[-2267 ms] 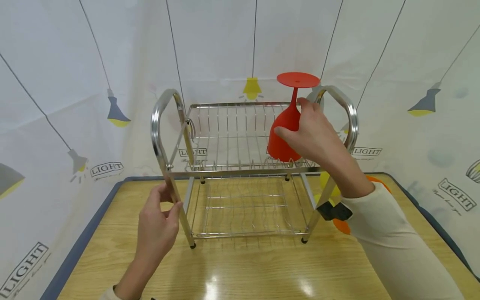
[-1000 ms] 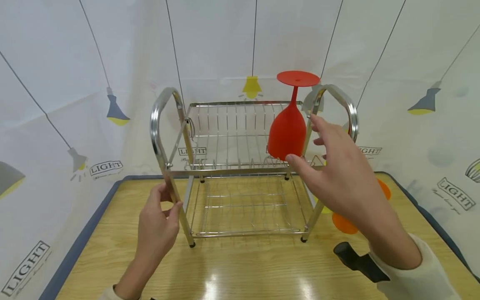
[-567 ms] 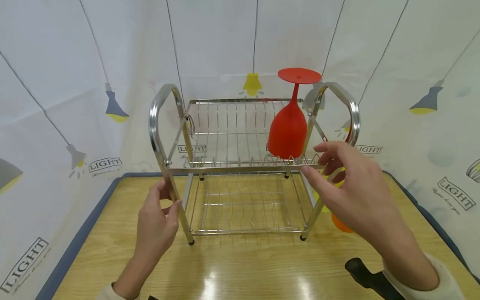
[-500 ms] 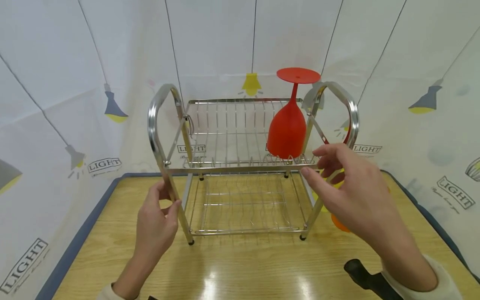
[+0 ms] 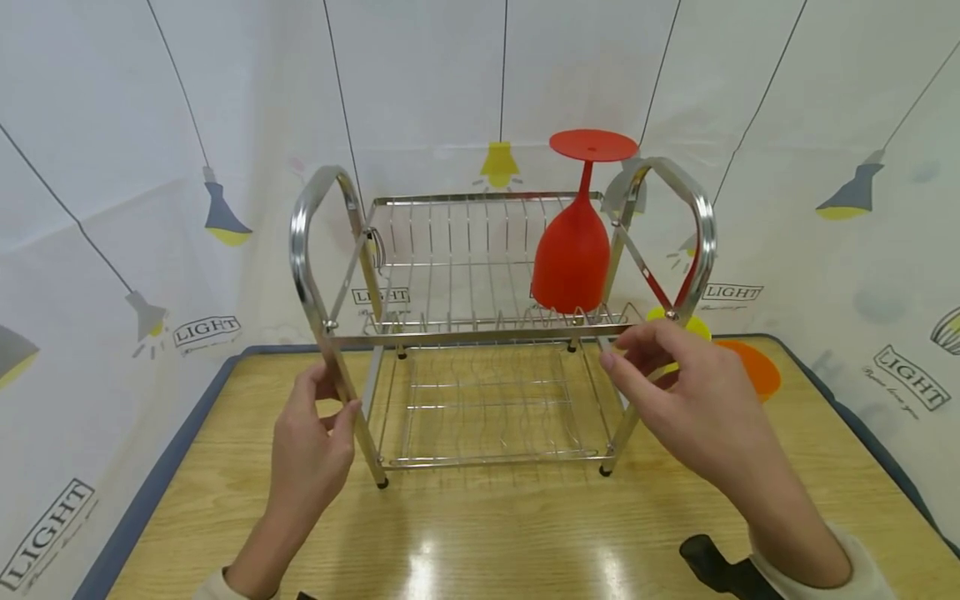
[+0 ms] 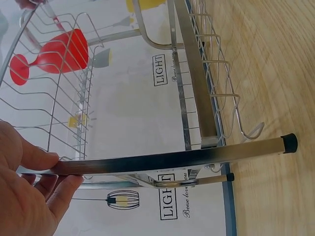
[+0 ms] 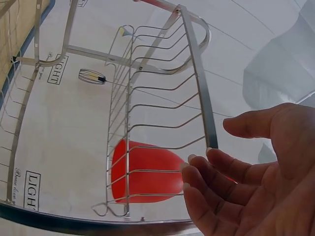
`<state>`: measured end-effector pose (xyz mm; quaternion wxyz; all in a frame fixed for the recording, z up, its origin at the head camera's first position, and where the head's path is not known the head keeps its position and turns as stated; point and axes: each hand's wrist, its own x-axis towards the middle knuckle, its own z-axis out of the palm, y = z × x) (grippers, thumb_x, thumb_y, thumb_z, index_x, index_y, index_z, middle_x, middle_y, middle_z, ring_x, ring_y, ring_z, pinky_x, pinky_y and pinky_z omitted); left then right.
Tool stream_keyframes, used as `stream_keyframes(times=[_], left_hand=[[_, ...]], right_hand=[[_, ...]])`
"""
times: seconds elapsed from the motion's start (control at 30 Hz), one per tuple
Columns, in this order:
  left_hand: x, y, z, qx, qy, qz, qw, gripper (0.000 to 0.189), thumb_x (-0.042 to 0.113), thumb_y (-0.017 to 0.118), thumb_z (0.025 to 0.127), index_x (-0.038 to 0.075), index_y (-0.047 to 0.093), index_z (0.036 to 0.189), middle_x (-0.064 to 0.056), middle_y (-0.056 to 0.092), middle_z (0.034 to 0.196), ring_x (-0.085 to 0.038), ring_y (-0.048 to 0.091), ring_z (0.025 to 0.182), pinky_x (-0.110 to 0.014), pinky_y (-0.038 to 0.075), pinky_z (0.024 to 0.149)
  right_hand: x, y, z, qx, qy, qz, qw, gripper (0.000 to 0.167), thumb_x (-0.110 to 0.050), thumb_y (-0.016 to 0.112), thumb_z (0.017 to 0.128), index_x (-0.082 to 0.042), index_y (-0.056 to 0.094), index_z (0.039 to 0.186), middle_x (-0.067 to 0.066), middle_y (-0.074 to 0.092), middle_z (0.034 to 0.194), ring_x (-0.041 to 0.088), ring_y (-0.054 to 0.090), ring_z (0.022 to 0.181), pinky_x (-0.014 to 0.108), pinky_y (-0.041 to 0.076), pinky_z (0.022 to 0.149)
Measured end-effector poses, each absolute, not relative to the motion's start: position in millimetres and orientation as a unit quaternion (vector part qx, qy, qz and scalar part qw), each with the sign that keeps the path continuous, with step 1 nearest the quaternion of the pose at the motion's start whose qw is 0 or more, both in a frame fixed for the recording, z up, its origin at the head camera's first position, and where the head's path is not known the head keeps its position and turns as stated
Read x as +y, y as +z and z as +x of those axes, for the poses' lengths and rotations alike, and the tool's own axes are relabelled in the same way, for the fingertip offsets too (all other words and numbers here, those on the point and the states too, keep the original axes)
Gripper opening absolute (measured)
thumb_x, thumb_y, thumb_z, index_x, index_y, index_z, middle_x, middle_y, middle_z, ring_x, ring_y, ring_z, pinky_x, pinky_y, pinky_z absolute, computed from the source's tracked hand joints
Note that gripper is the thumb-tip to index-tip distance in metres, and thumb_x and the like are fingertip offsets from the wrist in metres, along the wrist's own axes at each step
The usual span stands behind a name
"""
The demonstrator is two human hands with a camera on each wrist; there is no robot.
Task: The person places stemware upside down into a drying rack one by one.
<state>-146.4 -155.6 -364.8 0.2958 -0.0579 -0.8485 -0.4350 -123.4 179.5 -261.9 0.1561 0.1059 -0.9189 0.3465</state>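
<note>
Lowered from the red goblet (image 5: pixel 572 258), right hand (image 5: pixel 693 387) curves beside the rack (image 5: pixel 480 336).

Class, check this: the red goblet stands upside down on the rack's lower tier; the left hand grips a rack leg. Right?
Not quite: the head view shows the red goblet upside down on the upper tier; the left hand does grip a rack leg.

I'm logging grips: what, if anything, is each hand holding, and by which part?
The left hand pinches the dish rack by its near left leg. The right hand, near the rack's right side, holds nothing. Neither hand holds the red goblet.
</note>
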Motion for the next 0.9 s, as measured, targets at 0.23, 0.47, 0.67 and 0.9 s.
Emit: stream_keyframes(times=[0.23, 0.47, 0.67, 0.9], left_hand=[[-156, -365, -145, -0.849, -0.437, -0.058, 0.291, 0.042, -0.016, 0.067, 0.08, -0.006, 0.052, 0.118, -0.013, 0.061, 0.093, -0.024, 0.063, 0.091, -0.009, 0.054, 0.069], [-157, -365, -146, -0.85, -0.429, -0.06, 0.299, 0.042, -0.016, 0.067, 0.079, -0.006, 0.052, 0.118, -0.013, 0.061, 0.093, -0.024, 0.062, 0.091, -0.015, 0.058, 0.068], [-158, -366, -145, -0.851, -0.43, -0.059, 0.295, 0.042, -0.017, 0.067, 0.079, -0.006, 0.052, 0.117, -0.012, 0.06, 0.092, -0.023, 0.062, 0.09, -0.022, 0.06, 0.068], [-157, -368, -146, -0.851, -0.431, -0.058, 0.295, 0.043, -0.016, 0.068, 0.08, -0.006, 0.052, 0.118, -0.013, 0.061, 0.093, -0.023, 0.063, 0.091, -0.026, 0.061, 0.069]], right_hand=[[185, -274, -128, -0.931, 0.334, 0.082, 0.123, 0.028, -0.038, 0.063, 0.095, -0.014, 0.068, 0.107, -0.001, 0.069, 0.092, 0.015, 0.062, 0.079, 0.019, 0.055, 0.068], [190, -287, -131, -0.93, 0.344, 0.072, 0.104, 0.028, -0.038, 0.062, 0.095, -0.013, 0.068, 0.106, 0.0, 0.069, 0.092, 0.015, 0.064, 0.08, 0.024, 0.056, 0.069], [194, -300, -134, -0.939, 0.333, 0.053, 0.073, 0.036, -0.045, 0.059, 0.095, -0.013, 0.068, 0.11, -0.001, 0.071, 0.097, 0.019, 0.065, 0.087, 0.029, 0.053, 0.067], [199, -313, -136, -0.942, 0.333, 0.025, 0.046, 0.037, -0.044, 0.059, 0.095, -0.012, 0.067, 0.112, 0.001, 0.071, 0.1, 0.021, 0.064, 0.093, 0.031, 0.054, 0.069]])
